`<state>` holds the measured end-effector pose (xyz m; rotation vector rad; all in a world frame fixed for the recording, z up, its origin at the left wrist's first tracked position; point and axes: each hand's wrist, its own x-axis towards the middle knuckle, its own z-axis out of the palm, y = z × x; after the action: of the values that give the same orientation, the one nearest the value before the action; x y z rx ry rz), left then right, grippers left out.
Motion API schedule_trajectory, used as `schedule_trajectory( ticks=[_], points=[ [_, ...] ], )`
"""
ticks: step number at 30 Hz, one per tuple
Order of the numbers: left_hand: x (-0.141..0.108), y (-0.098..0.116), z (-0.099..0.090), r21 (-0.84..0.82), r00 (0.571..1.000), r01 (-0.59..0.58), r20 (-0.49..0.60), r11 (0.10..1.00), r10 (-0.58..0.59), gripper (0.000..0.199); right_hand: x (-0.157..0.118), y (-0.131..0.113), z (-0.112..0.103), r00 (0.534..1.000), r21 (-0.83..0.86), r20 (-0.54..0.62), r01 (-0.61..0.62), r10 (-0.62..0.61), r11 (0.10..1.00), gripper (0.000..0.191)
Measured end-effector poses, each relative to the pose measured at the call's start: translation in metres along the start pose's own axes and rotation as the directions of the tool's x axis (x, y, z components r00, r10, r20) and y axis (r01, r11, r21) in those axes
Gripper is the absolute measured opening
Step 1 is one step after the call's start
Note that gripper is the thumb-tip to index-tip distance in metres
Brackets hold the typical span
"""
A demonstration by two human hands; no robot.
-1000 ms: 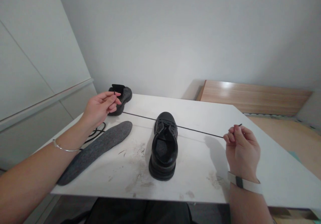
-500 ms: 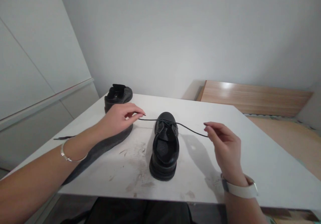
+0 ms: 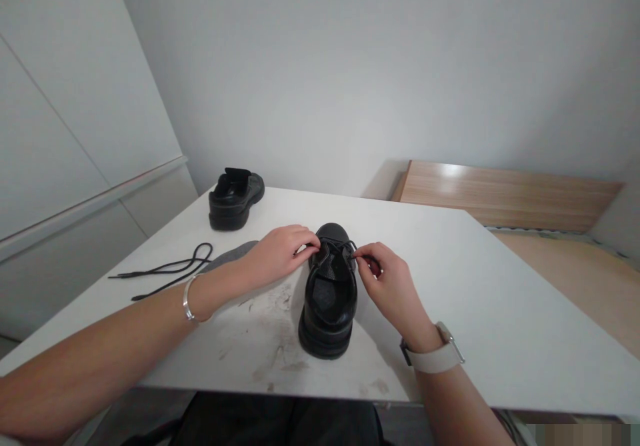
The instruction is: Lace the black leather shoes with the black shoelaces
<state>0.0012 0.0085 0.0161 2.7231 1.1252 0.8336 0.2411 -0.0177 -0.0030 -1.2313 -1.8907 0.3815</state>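
Note:
A black lace-up shoe (image 3: 329, 326) stands on the white table with its heel toward me and its toe pointing away. My left hand (image 3: 287, 251) is closed at the shoe's left side, thumb and fingertips pinching the edge by the eyelets; whether lace is also between them is hidden. On the other side, my right hand (image 3: 393, 286) pinches the black shoelace (image 3: 351, 246) close to the right eyelets. That lace crosses the front of the shoe and makes a small loop by the right fingertips.
A second black shoe (image 3: 231, 206), without visible lacing, stands at the table's far left corner. A loose black shoelace (image 3: 173, 269) lies at the left, and a dark grey insole (image 3: 233, 254) is partly under my left arm. Dirt smudges mark the table (image 3: 425, 233). Beyond it is a wooden headboard (image 3: 500, 193).
Both hands have come inward from either side to the shoe's eyelets. The lace, stretched out sideways before, is now gathered close to the shoe. The loose lace and insole show more.

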Motion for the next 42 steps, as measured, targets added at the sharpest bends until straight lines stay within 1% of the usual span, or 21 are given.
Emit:
schedule_trajectory(
  ticks=[4, 6, 9, 11, 13, 15, 19, 23, 24, 26, 28, 29, 33, 34, 36, 37, 40, 42],
  points=[
    [-0.003, -0.001, 0.005, -0.077, 0.998, 0.021, -0.059, 0.997, -0.026, 0.016, -0.001, 0.000, 0.002, 0.999, 0.036, -0.028, -0.013, 0.014, 0.999, 0.014],
    [-0.004, -0.002, 0.006, -0.079, 0.993, 0.005, -0.117, 0.997, -0.014, 0.015, -0.001, 0.002, 0.002, 0.999, 0.045, -0.039, -0.011, 0.013, 0.999, 0.014],
    [-0.005, -0.001, 0.007, 0.025, 0.976, -0.032, -0.215, 0.999, 0.036, 0.013, -0.001, 0.004, 0.004, 0.999, 0.036, -0.043, -0.005, 0.006, 0.999, 0.014],
    [-0.006, 0.000, 0.008, 0.085, 0.973, -0.054, -0.220, 0.995, 0.072, 0.014, -0.001, 0.005, 0.004, 0.999, 0.027, -0.045, 0.001, 0.000, 1.000, 0.014],
    [-0.006, 0.000, 0.008, 0.087, 0.977, -0.077, -0.193, 0.993, 0.093, 0.017, 0.000, 0.005, 0.005, 0.999, 0.026, -0.047, 0.006, -0.004, 1.000, 0.014],
    [-0.006, 0.000, 0.009, 0.050, 0.981, -0.078, -0.176, 0.996, 0.086, 0.019, 0.000, 0.004, 0.004, 0.999, 0.026, -0.050, 0.007, -0.006, 1.000, 0.013],
    [-0.006, 0.000, 0.008, -0.015, 0.987, -0.044, -0.157, 0.999, 0.042, 0.017, 0.000, 0.001, 0.002, 0.999, 0.027, -0.046, 0.022, -0.021, 0.999, 0.013],
    [-0.007, 0.005, 0.004, 0.006, 0.988, -0.018, -0.154, 1.000, 0.018, 0.016, -0.001, -0.002, -0.001, 0.997, 0.023, -0.003, 0.080, -0.079, 0.997, 0.014],
    [-0.008, 0.006, 0.004, 0.023, 0.988, -0.020, -0.151, 1.000, 0.023, 0.016, -0.001, -0.002, -0.001, 0.995, -0.002, -0.007, 0.102, -0.102, 0.995, 0.014],
    [-0.008, 0.008, 0.003, 0.061, 0.989, -0.040, -0.143, 0.997, 0.048, 0.017, -0.001, -0.002, -0.002, 0.988, -0.105, -0.039, 0.144, -0.149, 0.984, 0.015],
    [-0.008, 0.012, 0.003, 0.098, 0.989, -0.057, -0.127, 0.994, 0.069, 0.018, -0.001, -0.002, -0.001, 0.981, -0.205, -0.072, 0.161, -0.178, 0.965, 0.017],
    [-0.008, 0.014, 0.003, 0.108, 0.991, -0.056, -0.119, 0.993, 0.069, 0.020, -0.001, -0.003, -0.001, 0.981, -0.220, -0.074, 0.160, -0.180, 0.962, 0.018],
    [-0.007, 0.029, -0.001, 0.106, 0.996, 0.027, -0.082, 0.994, -0.019, 0.022, -0.001, -0.010, 0.001, 0.990, -0.129, -0.021, 0.134, -0.138, 0.982, 0.022],
    [-0.006, 0.033, -0.002, 0.108, 0.997, 0.048, -0.070, 0.993, -0.041, 0.025, -0.002, -0.013, 0.000, 0.991, -0.116, -0.005, 0.130, -0.131, 0.985, 0.023],
    [-0.005, 0.040, -0.005, 0.136, 0.997, 0.072, -0.031, 0.988, -0.069, 0.035, -0.003, -0.021, -0.001, 0.992, -0.117, 0.023, 0.123, -0.121, 0.986, 0.023],
    [-0.004, 0.043, -0.007, 0.161, 0.997, 0.077, -0.001, 0.984, -0.078, 0.037, -0.003, -0.025, -0.001, 0.992, -0.126, 0.040, 0.122, -0.118, 0.984, 0.022],
    [0.003, 0.051, -0.011, 0.243, 0.986, 0.094, 0.115, 0.966, -0.125, 0.025, -0.004, -0.039, -0.004, 0.988, -0.209, 0.118, 0.126, -0.103, 0.970, 0.027],
    [0.010, 0.058, -0.015, 0.297, 0.962, 0.109, 0.208, 0.949, -0.176, 0.023, -0.002, -0.047, -0.006, 0.978, -0.312, 0.195, 0.139, -0.080, 0.940, 0.026]
  ],
)
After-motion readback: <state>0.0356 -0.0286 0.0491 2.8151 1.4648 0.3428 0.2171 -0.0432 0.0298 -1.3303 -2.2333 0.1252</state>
